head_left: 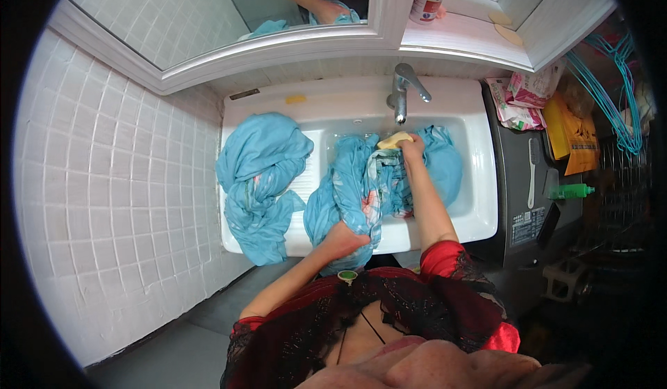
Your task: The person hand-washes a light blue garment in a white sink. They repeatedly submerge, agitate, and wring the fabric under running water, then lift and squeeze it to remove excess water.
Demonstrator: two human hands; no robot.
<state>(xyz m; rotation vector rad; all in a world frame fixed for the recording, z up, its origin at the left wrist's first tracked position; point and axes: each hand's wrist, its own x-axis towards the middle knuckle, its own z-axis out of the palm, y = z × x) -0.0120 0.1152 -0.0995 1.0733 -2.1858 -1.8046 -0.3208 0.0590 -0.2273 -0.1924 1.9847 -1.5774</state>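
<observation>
Head view. Nearest: bare left hand (347, 240) on the sky-blue fabric with red print (352, 180), at the near rim of the white glossy rectangular sink (485, 180). Fingers partly buried in folds; can't tell if they're clamped or just pressing. That fabric runs from there toward 1 o'clock into the basin, bunched and wet-looking.

Farther up: bare right hand (414, 149), about 1 o'clock from the left. Fingers closed on the pale-yellow rounded bar (394, 140); looks like soap, can't confirm.

Key relation: bar sits at 10 o'clock off the right hand, touching it, long axis roughly 8-to-2. Fabric is directly below it, toward 6–8. Right hand is the near one; left is well apart, at 7.

Second crumpled sky-blue cloth heap (260, 174): 10 o'clock from the left hand, untouched, on the ribbed side.

Farthest: chrome single-lever tap (401, 97), 12 o'clock from the right hand.
</observation>
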